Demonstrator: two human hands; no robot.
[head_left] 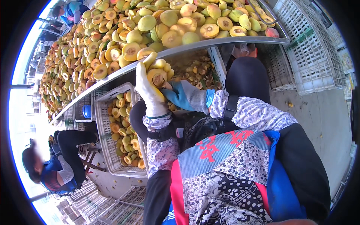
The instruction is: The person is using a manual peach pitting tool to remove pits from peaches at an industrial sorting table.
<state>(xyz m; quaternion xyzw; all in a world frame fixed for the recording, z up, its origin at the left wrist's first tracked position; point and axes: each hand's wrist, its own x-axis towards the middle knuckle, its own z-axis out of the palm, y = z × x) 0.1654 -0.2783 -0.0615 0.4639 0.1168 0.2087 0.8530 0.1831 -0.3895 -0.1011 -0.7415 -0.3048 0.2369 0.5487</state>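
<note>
My left hand point(148, 88), in a white and yellow glove, holds a halved peach point(157, 77) with its cut face and pit toward me. My right hand point(183, 95), in a blue glove, presses against the same peach half from the right; whether it holds a tool is hidden. Both hands work just below the metal rim of a long table point(210, 43) heaped with yellow peach halves point(150, 26). Under the hands a crate of pits and scraps point(195, 69) shows.
A white plastic crate point(108, 150) of peach halves stands at my left knee. Another person point(56, 165) in blue sits at lower left. Stacked white crates point(311, 48) stand at upper right, more at the bottom left. Bare concrete floor point(318, 123) lies to the right.
</note>
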